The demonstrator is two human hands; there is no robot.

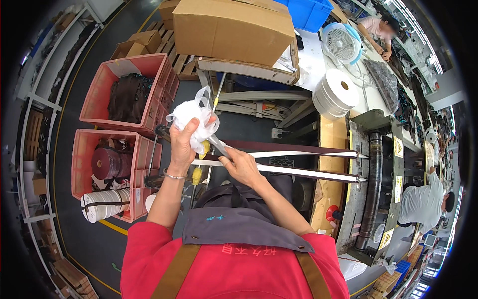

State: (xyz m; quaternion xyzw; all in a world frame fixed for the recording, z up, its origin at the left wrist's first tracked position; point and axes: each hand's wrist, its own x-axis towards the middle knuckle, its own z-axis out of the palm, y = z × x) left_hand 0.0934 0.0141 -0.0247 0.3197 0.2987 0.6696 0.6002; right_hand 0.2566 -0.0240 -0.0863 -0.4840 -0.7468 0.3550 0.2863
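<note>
Factory floor, plastic bag (191, 117) in left fingers (185, 130)

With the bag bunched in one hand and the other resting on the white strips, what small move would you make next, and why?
Probably draw the right hand a little further along the white strip, pinching it. Its fingers already sit where the two strips start toward the machine, while the left hand is full, clutching the crumpled white plastic bag above them, so only the right can guide the strip.

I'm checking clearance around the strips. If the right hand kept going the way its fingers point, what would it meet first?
The right hand points up-left at the clear plastic bag held in the left hand, so it would likely meet that first; depth is unclear.
</note>
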